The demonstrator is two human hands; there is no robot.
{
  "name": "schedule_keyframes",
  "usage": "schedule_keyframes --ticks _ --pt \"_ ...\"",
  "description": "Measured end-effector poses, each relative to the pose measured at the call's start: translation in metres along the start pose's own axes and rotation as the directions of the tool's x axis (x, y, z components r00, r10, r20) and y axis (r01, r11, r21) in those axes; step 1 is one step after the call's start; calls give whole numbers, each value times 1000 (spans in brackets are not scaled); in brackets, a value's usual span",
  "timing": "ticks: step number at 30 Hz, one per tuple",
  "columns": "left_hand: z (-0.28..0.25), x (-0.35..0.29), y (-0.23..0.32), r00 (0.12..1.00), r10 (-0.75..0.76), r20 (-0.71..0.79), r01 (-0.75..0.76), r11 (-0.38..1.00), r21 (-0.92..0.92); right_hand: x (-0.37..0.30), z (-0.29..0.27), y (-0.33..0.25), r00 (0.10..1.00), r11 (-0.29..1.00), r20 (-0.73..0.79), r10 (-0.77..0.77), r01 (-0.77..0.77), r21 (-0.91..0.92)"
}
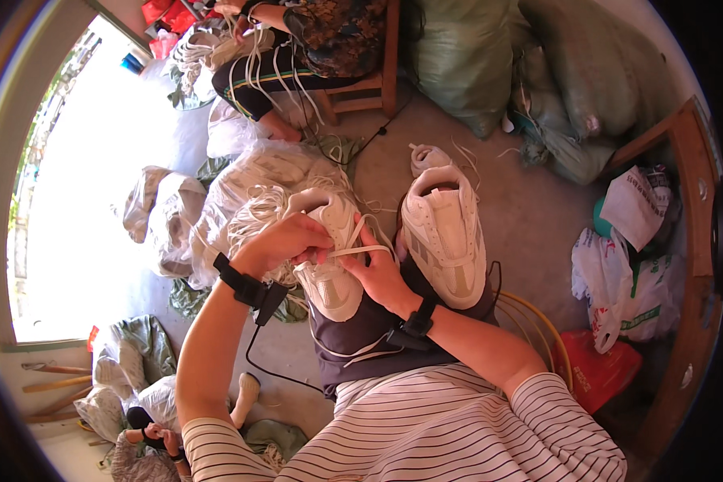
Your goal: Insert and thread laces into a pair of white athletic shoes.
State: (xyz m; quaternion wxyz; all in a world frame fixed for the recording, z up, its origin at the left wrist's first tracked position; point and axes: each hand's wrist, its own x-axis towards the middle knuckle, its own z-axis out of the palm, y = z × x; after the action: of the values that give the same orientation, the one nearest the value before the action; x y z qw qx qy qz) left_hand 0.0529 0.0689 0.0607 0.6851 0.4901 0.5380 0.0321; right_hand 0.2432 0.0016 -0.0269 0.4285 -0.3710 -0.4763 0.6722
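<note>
Wht shoe, opening up; crm lace looped.

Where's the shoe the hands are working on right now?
In the head view, the white shoe is just left of centre, between the left hand and the right hand, with another white shoe to its right.

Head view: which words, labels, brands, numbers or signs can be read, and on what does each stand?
None reads clearly.
Pale wrapper: dark print, too blurred.
White plastic bags: red and green print, too small.
Red package: pale print, too small.
Shoe being laced: no lettering discernible.
</note>
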Motion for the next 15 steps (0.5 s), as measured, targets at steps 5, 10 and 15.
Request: schedule_keyframes --ticks 5,10,15 --pt "3 -1 8 1000 -9 -29 10 999 54 0 -3 2 1000 1000 -16 10 -10 1" --pt "2 4 8 997 -58 -48 69 963 261 1 -1 4 1000 1000 23 7 -7 0" --pt "3 7 5 1000 25 -8 -21 924 381 7 7 25 987 963 -29 -159 148 -226"
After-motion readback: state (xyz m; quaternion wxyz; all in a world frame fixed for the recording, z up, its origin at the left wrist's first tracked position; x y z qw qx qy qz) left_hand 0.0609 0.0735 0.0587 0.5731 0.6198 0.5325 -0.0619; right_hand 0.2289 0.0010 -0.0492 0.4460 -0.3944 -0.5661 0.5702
